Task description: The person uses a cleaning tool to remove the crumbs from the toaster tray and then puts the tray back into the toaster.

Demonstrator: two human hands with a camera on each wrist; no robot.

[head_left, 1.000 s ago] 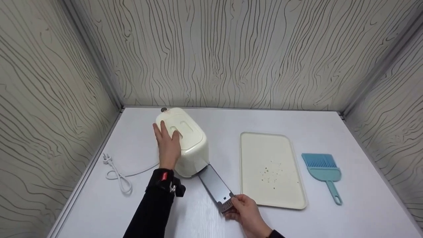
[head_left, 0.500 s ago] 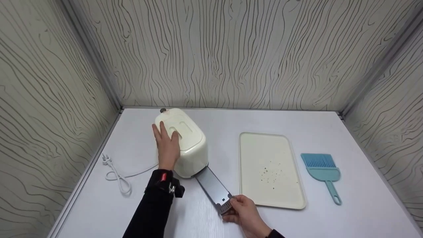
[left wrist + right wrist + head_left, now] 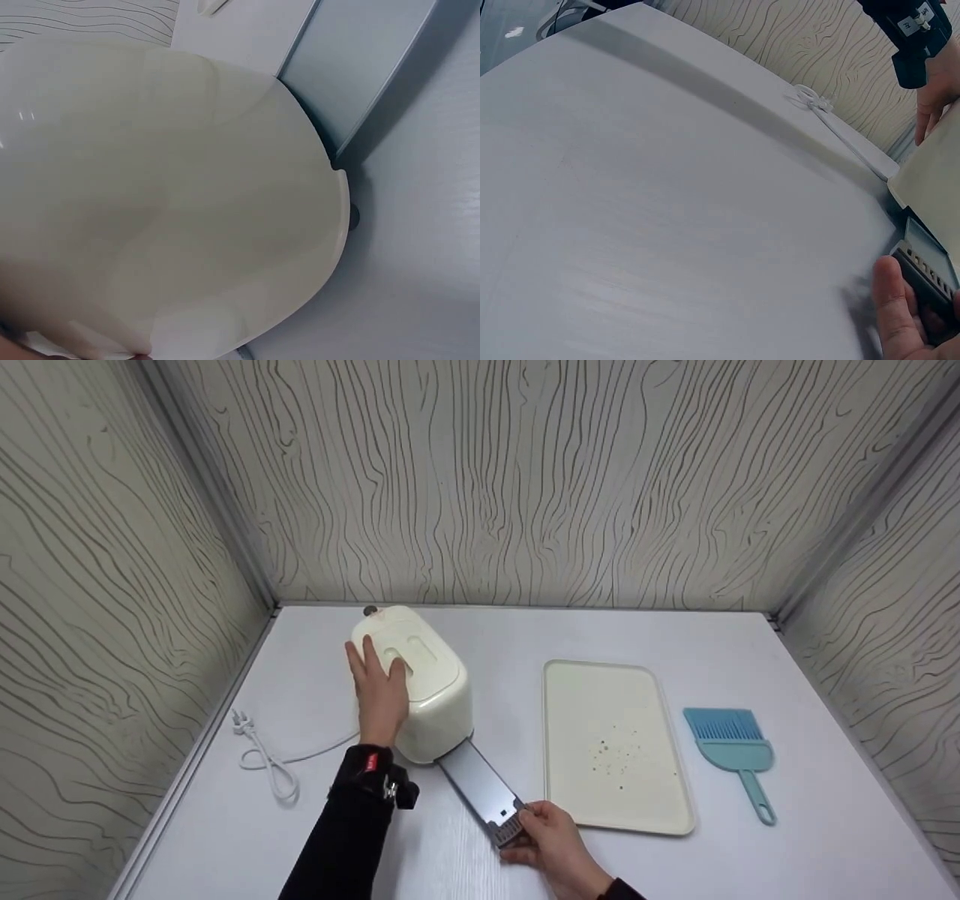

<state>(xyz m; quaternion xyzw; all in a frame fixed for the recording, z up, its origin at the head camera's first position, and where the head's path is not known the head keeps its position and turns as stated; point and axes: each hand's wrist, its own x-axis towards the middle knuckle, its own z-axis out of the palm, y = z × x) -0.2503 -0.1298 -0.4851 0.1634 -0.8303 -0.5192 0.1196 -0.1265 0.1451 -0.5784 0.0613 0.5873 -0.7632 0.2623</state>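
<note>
A cream toaster [image 3: 439, 720] with a lid on top stands left of the middle of the table. My left hand [image 3: 384, 697] rests on its top and left side, fingers spread; only a sliver of that hand shows in the left wrist view. From the toaster's near end sticks out a long grey metal crumb tray [image 3: 480, 784], also seen as a flat strip [image 3: 360, 67] in the left wrist view. My right hand [image 3: 555, 840] pinches the tray's slotted end [image 3: 926, 274] between thumb and fingers. The tray's far end is hidden at the toaster.
A cream serving tray [image 3: 592, 690] with dark crumbs lies to the right. Beyond it are a blue brush and dustpan set [image 3: 731, 750]. The toaster's white cord and plug [image 3: 259, 739] lie at the left. Patterned panels wall the table's back and sides.
The crumb tray and my right hand have shifted slightly to the left. My left hand stays on the toaster, which has hardly moved.
</note>
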